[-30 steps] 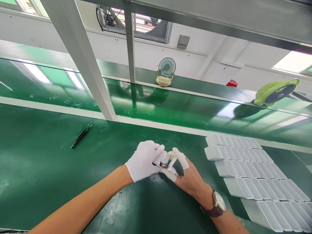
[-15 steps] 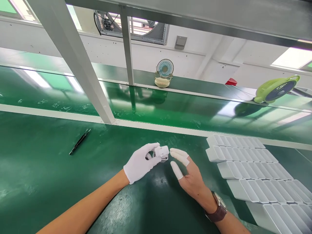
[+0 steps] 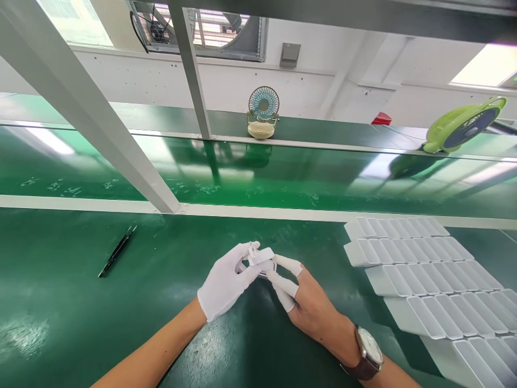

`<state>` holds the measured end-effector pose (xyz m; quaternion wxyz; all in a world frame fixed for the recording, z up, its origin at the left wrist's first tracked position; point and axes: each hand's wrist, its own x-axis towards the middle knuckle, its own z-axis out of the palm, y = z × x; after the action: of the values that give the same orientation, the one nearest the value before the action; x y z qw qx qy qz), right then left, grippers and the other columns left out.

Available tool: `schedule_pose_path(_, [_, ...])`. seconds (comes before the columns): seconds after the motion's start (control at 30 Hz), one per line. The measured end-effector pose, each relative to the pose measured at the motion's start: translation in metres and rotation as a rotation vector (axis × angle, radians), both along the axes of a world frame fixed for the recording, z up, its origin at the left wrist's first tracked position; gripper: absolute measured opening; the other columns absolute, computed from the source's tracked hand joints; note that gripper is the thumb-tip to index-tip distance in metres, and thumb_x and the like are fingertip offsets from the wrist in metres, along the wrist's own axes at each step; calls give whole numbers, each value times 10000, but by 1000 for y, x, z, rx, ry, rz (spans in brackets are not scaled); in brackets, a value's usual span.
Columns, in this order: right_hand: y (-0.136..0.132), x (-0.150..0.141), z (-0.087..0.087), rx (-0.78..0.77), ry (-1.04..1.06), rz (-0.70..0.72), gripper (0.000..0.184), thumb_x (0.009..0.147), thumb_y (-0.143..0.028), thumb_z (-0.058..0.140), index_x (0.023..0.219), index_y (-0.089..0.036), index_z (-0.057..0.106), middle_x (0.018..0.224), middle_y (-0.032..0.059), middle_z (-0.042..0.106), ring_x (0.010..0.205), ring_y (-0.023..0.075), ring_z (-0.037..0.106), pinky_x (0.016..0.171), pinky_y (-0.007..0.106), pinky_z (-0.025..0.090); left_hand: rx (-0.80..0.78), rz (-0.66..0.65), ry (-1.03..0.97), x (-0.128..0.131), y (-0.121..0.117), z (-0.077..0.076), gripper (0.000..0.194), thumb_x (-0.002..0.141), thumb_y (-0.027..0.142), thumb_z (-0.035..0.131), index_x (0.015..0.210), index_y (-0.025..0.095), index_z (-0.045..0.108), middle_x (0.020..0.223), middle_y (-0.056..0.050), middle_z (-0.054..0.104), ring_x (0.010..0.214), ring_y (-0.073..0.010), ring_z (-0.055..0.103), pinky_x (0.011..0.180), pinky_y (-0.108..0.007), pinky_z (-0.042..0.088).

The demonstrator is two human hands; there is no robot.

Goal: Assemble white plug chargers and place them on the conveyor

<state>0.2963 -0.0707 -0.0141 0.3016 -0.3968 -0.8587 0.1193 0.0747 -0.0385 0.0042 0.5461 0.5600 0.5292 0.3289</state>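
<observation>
My left hand (image 3: 226, 280), in a white glove, is closed around a small white plastic part (image 3: 260, 257) held just above the green bench (image 3: 121, 323). My right hand (image 3: 307, 302) is bare with white finger cots on several fingertips and a brown-strapped watch (image 3: 369, 355) on the wrist. Its covered fingertips pinch the right end of the same part. Both hands meet at the middle of the view.
Rows of white plastic housings (image 3: 428, 275) lie overlapping on the bench at the right. Black tweezers (image 3: 117, 251) lie to the left. Beyond a white rail runs a glossy green conveyor (image 3: 262, 178), with a small blue fan (image 3: 262, 113) and a green fan (image 3: 460, 126) behind it. A slanted grey post (image 3: 100, 134) crosses the left.
My right hand, which had come away open half a second ago, has closed its fingertips back on the part. The view has tilted slightly down and left.
</observation>
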Motion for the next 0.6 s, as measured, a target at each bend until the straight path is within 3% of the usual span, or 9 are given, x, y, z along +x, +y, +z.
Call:
schedule_pose_path(0.27, [1, -2, -1, 2, -33, -23, 543, 976, -96, 544, 1478, -300, 502, 1463, 111, 528, 1279, 255, 552, 1012, 440, 555, 31, -59, 24, 2, 4, -2, 437, 904, 333, 648, 1332, 257, 603, 1375, -55, 643, 1150, -248, 654, 996, -406, 535])
schedule_pose_path(0.4, [2, -1, -5, 2, -24, -24, 513, 987, -109, 530, 1465, -295, 518, 1442, 115, 546, 1240, 253, 579, 991, 442, 569, 35, -38, -21, 0, 1, -5, 546, 869, 367, 721, 1382, 273, 560, 1252, -54, 695, 1107, -247, 671, 957, -403, 551])
schedule_pose_path(0.6, [2, -3, -10, -6, 0, -54, 459, 997, -142, 527, 1432, -289, 550, 1393, 122, 581, 1227, 257, 612, 1003, 458, 583, 163, 37, -143, -2, -3, -5, 314, 831, 249, 722, 1122, 222, 606, 1114, -47, 694, 971, -205, 682, 878, -372, 563])
